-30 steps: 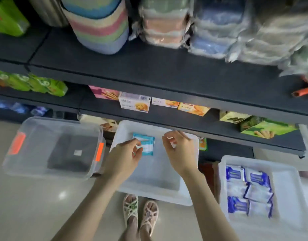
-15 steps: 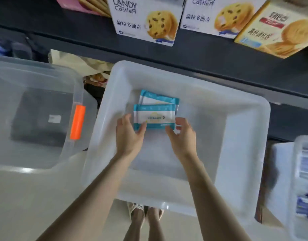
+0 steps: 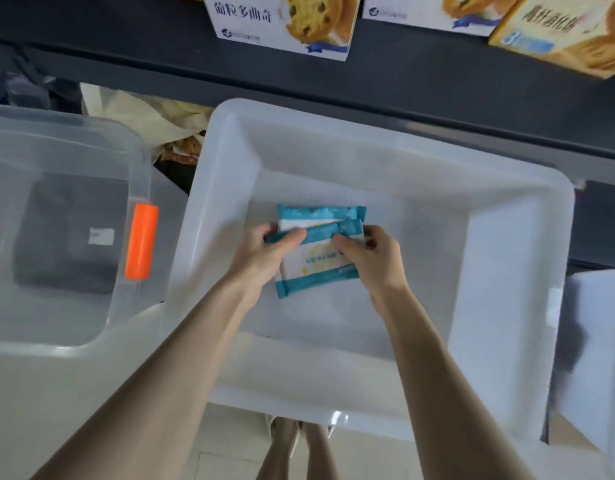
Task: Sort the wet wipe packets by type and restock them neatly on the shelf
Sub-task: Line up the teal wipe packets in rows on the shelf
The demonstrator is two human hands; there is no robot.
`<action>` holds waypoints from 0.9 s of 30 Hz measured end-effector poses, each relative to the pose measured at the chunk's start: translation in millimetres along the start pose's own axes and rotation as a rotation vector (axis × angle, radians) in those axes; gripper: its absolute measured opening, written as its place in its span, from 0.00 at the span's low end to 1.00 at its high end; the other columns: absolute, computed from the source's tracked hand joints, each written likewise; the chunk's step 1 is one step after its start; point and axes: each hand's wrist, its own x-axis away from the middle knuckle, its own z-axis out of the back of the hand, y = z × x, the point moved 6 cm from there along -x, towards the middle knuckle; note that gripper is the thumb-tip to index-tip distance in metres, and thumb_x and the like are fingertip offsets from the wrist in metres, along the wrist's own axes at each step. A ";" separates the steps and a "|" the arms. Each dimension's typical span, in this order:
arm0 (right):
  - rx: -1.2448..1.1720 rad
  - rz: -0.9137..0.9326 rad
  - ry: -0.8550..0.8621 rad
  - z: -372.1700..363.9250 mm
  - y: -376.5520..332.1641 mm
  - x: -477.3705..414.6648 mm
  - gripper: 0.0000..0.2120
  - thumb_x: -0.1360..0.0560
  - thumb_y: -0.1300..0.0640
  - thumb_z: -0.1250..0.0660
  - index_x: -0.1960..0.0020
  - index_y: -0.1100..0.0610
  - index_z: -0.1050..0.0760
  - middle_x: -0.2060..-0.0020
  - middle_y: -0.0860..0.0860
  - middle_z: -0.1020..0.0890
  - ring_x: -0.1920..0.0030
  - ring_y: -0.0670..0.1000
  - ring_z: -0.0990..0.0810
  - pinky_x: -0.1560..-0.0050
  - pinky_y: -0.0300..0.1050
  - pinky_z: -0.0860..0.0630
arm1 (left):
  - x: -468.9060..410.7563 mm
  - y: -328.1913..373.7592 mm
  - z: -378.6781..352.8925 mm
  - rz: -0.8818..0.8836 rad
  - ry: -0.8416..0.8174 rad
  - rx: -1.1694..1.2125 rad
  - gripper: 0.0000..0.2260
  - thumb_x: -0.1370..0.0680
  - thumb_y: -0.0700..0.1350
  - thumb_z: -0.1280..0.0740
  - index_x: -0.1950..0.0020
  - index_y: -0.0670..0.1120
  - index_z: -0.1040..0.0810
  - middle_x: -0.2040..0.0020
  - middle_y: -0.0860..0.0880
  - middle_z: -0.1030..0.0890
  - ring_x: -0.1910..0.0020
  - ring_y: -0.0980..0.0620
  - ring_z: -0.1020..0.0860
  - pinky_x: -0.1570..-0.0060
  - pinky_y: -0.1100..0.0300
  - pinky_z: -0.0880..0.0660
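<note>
Head view, gathering step: pinching the top teal wet wipe packet (image 3: 316, 270) at 9 o'clock with left hand (image 3: 264, 252) and at 3 o'clock with right hand (image 3: 373, 263), over the second packet (image 3: 320, 213) in the white bin (image 3: 507, 244); next, probably lift both level toward the shelf (image 3: 403, 84) at 12 o'clock.

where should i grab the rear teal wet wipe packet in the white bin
Probably pinch the rear wet wipe packet by its far teal seam, coming down from above. It lies flat in the white bin, and its near edge is covered by the front wet wipe packet, which the left hand and right hand grip.
</note>
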 end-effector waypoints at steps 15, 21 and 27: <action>0.032 0.243 -0.175 81.6 -168.8 221.1 0.09 0.34 0.68 0.25 0.54 0.66 0.19 0.59 0.58 0.15 0.58 0.55 0.16 0.54 0.51 0.21 | 237.5 130.5 35.2 -0.172 -0.011 0.328 0.10 0.28 0.39 0.28 0.48 0.46 0.20 0.52 0.47 0.15 0.51 0.46 0.18 0.49 0.48 0.25; -0.116 0.483 0.006 166.1 -309.0 343.1 0.12 0.31 0.64 0.26 0.50 0.64 0.22 0.56 0.56 0.16 0.57 0.53 0.16 0.56 0.45 0.20 | 361.5 267.0 51.8 -0.447 0.026 0.343 0.03 0.25 0.40 0.31 0.52 0.46 0.20 0.56 0.48 0.16 0.57 0.50 0.18 0.55 0.57 0.22; -0.409 0.744 0.068 221.3 -420.7 446.9 0.07 0.29 0.62 0.28 0.52 0.57 0.21 0.56 0.53 0.15 0.53 0.54 0.16 0.51 0.48 0.20 | 458.1 369.7 42.8 -0.681 -0.015 0.355 0.14 0.31 0.35 0.26 0.51 0.47 0.24 0.56 0.49 0.18 0.58 0.49 0.19 0.56 0.53 0.24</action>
